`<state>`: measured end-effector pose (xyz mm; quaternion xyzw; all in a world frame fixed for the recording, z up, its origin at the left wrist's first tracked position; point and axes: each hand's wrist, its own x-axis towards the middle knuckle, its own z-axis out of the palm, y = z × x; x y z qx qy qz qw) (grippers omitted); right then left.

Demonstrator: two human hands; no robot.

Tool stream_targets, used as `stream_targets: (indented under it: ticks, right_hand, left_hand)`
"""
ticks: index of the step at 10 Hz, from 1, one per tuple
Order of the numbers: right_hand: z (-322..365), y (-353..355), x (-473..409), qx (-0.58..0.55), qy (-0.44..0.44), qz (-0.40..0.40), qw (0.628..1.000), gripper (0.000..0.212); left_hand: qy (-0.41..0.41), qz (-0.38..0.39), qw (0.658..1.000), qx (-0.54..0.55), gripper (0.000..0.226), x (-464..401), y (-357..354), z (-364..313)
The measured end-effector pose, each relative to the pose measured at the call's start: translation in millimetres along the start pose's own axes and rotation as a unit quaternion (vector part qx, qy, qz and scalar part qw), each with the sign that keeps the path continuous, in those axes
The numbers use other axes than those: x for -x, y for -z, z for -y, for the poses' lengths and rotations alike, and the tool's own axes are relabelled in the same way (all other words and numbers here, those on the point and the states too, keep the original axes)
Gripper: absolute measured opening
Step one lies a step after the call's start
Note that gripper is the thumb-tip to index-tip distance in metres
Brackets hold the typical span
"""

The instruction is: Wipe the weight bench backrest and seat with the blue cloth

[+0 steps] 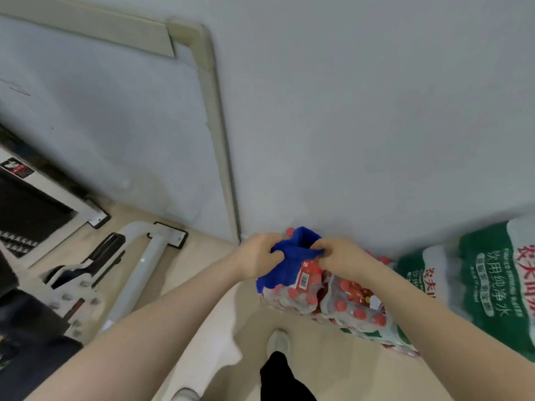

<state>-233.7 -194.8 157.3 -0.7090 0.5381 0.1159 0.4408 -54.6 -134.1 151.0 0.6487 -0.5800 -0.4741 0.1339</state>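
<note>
Both hands grip the blue cloth (292, 256) — the left hand (260, 256) bunches one edge, the right hand (341, 256) the other — directly above the red-capped bottle packs (333, 296) on the floor. Right of those packs lies a green-wrapped water pack (477, 282). Left of them stands a white machine frame (136, 273), and just below them a pale shoe (278, 341).

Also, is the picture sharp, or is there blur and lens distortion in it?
Head view: soft overall, with motion blur strongest on the gym frame at left; both hands gripping the blue cloth are fairly clear; the wide lens bends the wall trim; lighting is even, without glare.
</note>
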Motion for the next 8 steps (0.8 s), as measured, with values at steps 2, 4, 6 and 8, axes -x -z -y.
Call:
stream_targets:
  ticks: [2, 4, 6, 8]
  right_hand:
    - [-85, -23, -52, 0.129, -0.006, -0.082, 0.988, 0.011]
    - [-104, -21, -76, -0.032, -0.017, -0.219, 0.975, 0.023]
    - [-143, -48, -73, 0.203, -0.011, -0.012, 0.979, 0.024]
    - [-126, -36, -55, 0.114, -0.076, 0.015, 0.990, 0.021]
  left_hand:
    - [0.031, 0.034, 0.992, -0.116, 0.014, -57, -47, 36]
    - [-0.004, -0.072, 0.989, -0.133, 0.028, -100, -66, 44]
    - [-0.007, 0.051, 0.989, -0.141, 0.041, -83, -92, 79]
    - [0.091, 0.080, 0.982, -0.147, 0.035, -52, -67, 92]
